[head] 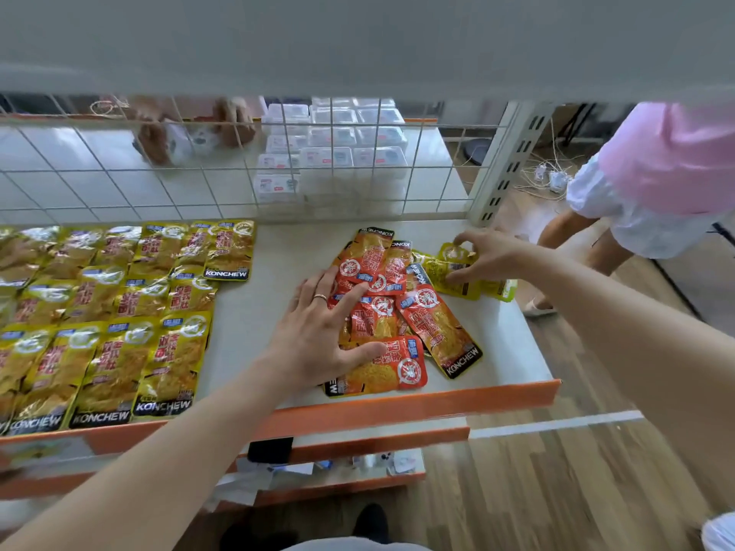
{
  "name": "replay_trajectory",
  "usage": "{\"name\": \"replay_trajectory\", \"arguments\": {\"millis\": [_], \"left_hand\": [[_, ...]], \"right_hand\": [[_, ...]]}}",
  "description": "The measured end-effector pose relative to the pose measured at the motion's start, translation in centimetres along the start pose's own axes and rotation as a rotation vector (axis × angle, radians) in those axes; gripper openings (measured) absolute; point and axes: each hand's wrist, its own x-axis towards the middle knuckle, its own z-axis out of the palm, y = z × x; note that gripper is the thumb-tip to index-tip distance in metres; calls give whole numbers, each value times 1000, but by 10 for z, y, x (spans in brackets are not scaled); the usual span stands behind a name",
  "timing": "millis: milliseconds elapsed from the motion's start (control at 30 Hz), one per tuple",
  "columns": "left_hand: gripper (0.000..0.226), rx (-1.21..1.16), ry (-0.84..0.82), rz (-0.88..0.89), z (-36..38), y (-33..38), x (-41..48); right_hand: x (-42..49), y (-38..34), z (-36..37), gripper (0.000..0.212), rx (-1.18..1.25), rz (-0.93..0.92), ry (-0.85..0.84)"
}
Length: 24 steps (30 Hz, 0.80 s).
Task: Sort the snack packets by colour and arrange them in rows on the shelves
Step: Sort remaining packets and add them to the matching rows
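Spanning the top of the view, the underside of an upper shelf point(358, 41) blocked everything above the wire grid panel point(119, 180), which closed off the back edge of the working shelf point(274, 312). Stacked clear plastic boxes point(334, 157) stood behind the grid. A person in a pink top point(668, 165) stood beyond the right edge of the shelf.

Yellow packet rows point(111, 324) covered the left part of the shelf from the back edge to the orange front edge, overlapping one another. A red packet pile point(401, 312) lay unsorted in the right half, reaching almost to the front edge. A stray yellow packet point(449, 272) lay touching the pile on its far right side, near the back right corner, with more yellow film just beyond it.

The left hand point(318, 332) lay palm down on the near left side of the red pile, fingers straight and spread, gripping nothing; a ring point(320, 298) was on one finger. The right hand point(489, 256) reached across to the back right corner, fingers curled, pinching the stray yellow packet between thumb and fingertips.
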Motion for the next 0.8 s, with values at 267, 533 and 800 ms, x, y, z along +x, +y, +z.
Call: {"name": "replay_trajectory", "arguments": {"millis": [267,533,800], "left_hand": [[113,-12,-43,-31,-7,6,2],[65,-289,280,3,-25,58,18],[42,-1196,-18,-251,-53,115,44]], "right_hand": [[-18,19,22,64,543,109,151],[-74,18,20,20,1033,186,476],[-128,-33,26,23,1126,-98,593]]}}
